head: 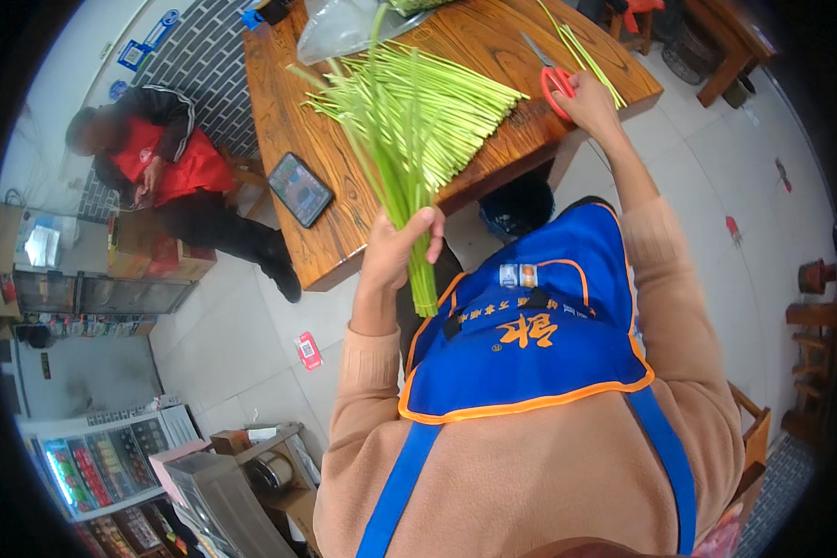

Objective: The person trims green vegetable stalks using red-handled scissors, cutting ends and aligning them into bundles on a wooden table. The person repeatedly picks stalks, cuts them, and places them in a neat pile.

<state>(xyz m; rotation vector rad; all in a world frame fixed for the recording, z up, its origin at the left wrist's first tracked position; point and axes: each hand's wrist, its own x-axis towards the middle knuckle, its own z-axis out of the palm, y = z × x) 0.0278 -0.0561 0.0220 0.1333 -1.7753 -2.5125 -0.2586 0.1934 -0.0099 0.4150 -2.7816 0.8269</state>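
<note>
My left hand grips a bundle of long green stalks, which look like garlic scapes. The bundle stands in front of the table edge, its cut ends pointing down and its upper ends blurred. Behind it, a wide pile of similar stalks lies fanned on the wooden table. At the table's right side, my right hand holds red-handled scissors, with the blades pointing away from me. A few loose stalks rest just beyond that hand.
A phone lies at the table's left edge. Clear plastic bags sit at the far side. Under the table stands a dark-lined bin. A person in a red apron sits to the left. A drinks fridge is at lower left.
</note>
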